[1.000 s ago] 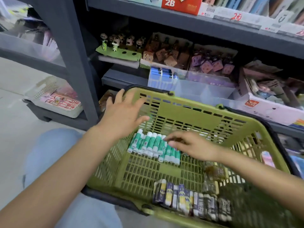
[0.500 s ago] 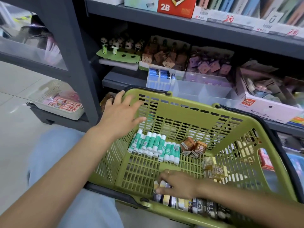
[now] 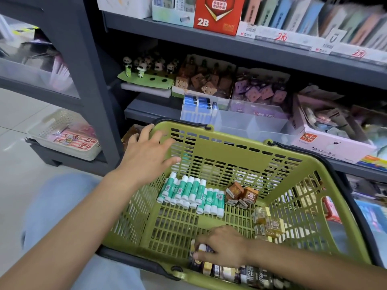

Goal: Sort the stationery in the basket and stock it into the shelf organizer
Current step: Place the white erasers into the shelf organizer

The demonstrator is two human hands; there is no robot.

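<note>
A green plastic basket [image 3: 230, 147] sits in front of the shelves. Inside lie several green-and-white glue sticks [image 3: 191, 193], a few brown eraser boxes [image 3: 240, 194], yellow-clear packs [image 3: 268, 225] and a row of dark 2B lead boxes [image 3: 236, 271] along the near wall. My right hand [image 3: 222, 245] is down at that row, fingers curled round a small white-and-purple box [image 3: 204, 248]. My left hand [image 3: 148, 155] rests with spread fingers on the basket's far left rim. A clear shelf organizer [image 3: 251, 122] stands behind the basket with blue sticks [image 3: 196, 102] in its left compartment.
Shelf boxes of panda toppers [image 3: 146, 65], brown erasers [image 3: 205, 82] and purple erasers [image 3: 259, 91] stand behind the organizer. A pink-white carton [image 3: 326, 141] is to its right. A red 2B box [image 3: 217, 15] sits on the upper shelf. A white tray [image 3: 67, 139] lies low left.
My right hand went from the glue sticks to the lead boxes at the near wall and now curls round one. My left hand stays on the rim.
</note>
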